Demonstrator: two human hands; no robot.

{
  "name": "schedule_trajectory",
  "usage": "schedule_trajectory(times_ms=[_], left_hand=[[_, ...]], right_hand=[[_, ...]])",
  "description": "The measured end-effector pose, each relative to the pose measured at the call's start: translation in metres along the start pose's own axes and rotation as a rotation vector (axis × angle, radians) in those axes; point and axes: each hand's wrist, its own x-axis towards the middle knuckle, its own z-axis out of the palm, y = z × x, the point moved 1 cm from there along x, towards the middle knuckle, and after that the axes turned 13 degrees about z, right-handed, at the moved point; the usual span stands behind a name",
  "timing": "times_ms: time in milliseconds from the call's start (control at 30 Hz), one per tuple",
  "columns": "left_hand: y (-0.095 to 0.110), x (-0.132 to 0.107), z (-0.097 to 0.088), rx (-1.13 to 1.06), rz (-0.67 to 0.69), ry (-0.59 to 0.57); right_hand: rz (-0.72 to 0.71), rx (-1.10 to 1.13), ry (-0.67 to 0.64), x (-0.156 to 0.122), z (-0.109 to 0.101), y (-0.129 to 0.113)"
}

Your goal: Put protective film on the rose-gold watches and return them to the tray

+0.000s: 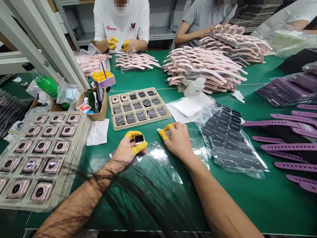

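My left hand point(127, 149), with yellow finger cots on thumb and forefinger, pinches a small square watch body point(139, 139) above the green table. My right hand point(176, 138), also in yellow cots, is closed on a small white scrap point(165, 133) just right of the watch body. Straight ahead lies a beige tray point(140, 108) of dark watch faces, with two rose-gold bodies in its far left corner. Clear plastic film point(158, 155) lies under both hands.
Stacked trays of rose-gold watch bodies point(37, 155) fill the left. A bag of dark screen pieces point(228, 138) lies at right, purple straps point(292, 145) beyond. Pink straps point(210, 66) are piled at the back, where two people work. A cardboard box point(95, 102) holds small tools.
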Motion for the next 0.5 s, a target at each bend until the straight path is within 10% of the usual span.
schedule_trajectory(times_ms=[233,500], left_hand=[[-0.008,0.003,-0.01,0.267,0.059,-0.06],[-0.016,0.008,-0.012,0.298,0.084,-0.077]], right_hand=[[-0.196,0.574,-0.234,-0.03,-0.007,-0.038],[-0.054,0.481,0.074,-0.035,0.014,-0.04]])
